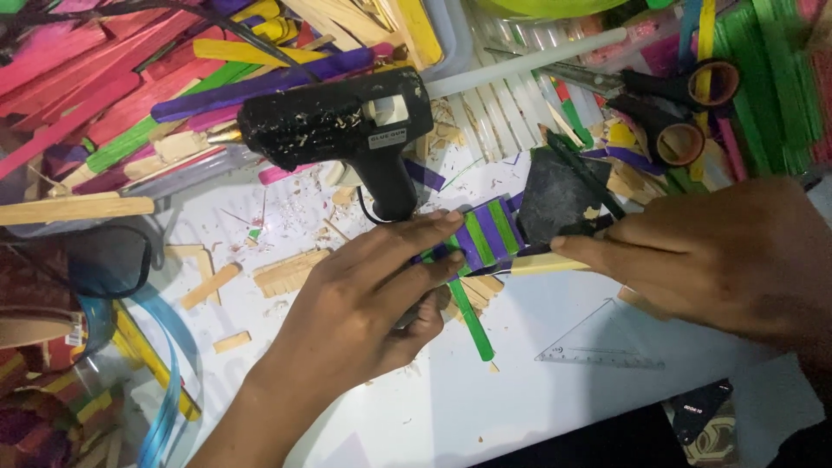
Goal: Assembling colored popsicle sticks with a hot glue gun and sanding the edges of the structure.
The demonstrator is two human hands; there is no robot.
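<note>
My left hand (364, 295) presses flat on a small panel of green and purple craft sticks (485, 236) lying on the white table (537, 364). One green stick (472, 325) pokes out from under my fingers toward me. My right hand (711, 251) comes in from the right and grips a yellow stick (542, 264) against the panel's right edge, with a dark pen-like tool (585, 173) running up from my fingers. A dark triangular piece (550, 199) lies just behind the panel.
A black glue gun (347, 126) lies behind the panel, with a white glue stick (529, 62) at its back. Black scissors (667, 95) sit at the back right. Piles of coloured sticks (95, 78) fill the back left. A clear set square (598, 342) and wood offcuts (290, 270) lie nearby.
</note>
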